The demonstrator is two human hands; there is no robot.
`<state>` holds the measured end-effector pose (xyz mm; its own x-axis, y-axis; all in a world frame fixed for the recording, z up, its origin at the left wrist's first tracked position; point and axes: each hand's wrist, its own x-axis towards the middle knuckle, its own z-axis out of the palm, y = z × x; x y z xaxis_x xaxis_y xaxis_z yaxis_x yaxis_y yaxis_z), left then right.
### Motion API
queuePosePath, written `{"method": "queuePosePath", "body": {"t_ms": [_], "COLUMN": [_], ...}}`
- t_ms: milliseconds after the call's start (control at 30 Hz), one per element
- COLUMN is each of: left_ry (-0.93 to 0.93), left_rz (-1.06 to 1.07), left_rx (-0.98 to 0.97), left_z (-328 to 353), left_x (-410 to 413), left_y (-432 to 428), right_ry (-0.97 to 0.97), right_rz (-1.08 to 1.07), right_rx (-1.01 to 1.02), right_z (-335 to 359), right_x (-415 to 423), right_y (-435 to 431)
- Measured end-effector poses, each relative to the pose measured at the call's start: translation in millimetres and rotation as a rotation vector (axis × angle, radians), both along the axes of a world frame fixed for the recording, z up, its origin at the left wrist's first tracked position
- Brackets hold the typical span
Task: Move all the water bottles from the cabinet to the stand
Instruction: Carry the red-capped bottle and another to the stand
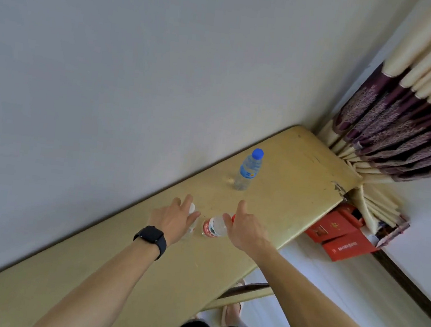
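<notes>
Left hand: My fingers and thumb are curled round the top of the white-capped bottle, with most of its body hidden under my palm. If I let go before the base is flat, it could tip against the wall side or into its neighbour.

Red-labelled bottle: It is just beside the white-capped one and seems to lean to the right. I cannot tell whether its base sits flat on the tabletop. It is the likeliest to fall and roll.

Blue-capped bottle: It stands upright on the tabletop, free of both hands and well apart from the other two. I judge it safe unless a toppled bottle rolls into it.

Right hand: My thumb and forefinger sit on either side of the red cap, holding the neck. The other fingers are hidden, so I cannot say how firm the hold is. A light grip that high up lets the bottle swing.

Tabletop edge: The near edge runs close under my right wrist. A bottle knocked that way would go off it and onto the floor.

Red boxes: They are stacked on the floor past the far end, under the curtain, where a rolling bottle could end up.
</notes>
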<state>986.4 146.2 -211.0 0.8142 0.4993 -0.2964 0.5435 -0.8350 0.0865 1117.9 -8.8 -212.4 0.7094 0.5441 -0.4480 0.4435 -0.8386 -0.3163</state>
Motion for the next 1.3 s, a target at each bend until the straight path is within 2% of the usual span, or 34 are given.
{"method": "queuePosePath", "body": {"t_ms": [133,300,433,567,700,767,967,1067,1300], "left_ry": [-0.008,-0.133,-0.202,-0.327,-0.458,-0.513,-0.64,-0.646,-0.533], "left_rz": [-0.092,-0.253,-0.517,-0.806,-0.998,-1.058,-1.084,-1.163,-1.466], "left_rx": [-0.005,-0.053,-0.128,-0.214,-0.131,-0.165,-0.555,-0.662,-0.714], "left_z": [12.5,46.6,84.4,131.4,182.9,203.7,251.5,269.6,299.0], "left_x": [1.8,25.3,65.9,106.9,134.0,137.4,143.1,132.8,74.4], "left_y": [-12.5,-43.3,-105.3,-208.4,-333.3,-399.5,-589.3,-683.5,-889.0], "right_ry": [0.06,-0.049,-0.162,-0.288,-0.442,-0.515,-0.747,-0.828,-0.9], "right_rz": [-0.192,-0.328,-0.49,-0.636,-0.796,-0.876,-1.155,-1.288,-1.66], "right_rx": [0.117,0.167,0.219,0.242,0.264,0.255,0.164,0.097,-0.014], "right_z": [12.0,35.4,67.5,118.9,176.2,202.5,267.3,288.0,307.0], "right_x": [7.9,20.3,14.3,-9.8,-54.1,-81.0,-163.9,-209.1,-305.6], "right_y": [-52.0,-141.3,-238.7,-347.4,-463.2,-519.4,-678.4,-743.6,-866.9]}}
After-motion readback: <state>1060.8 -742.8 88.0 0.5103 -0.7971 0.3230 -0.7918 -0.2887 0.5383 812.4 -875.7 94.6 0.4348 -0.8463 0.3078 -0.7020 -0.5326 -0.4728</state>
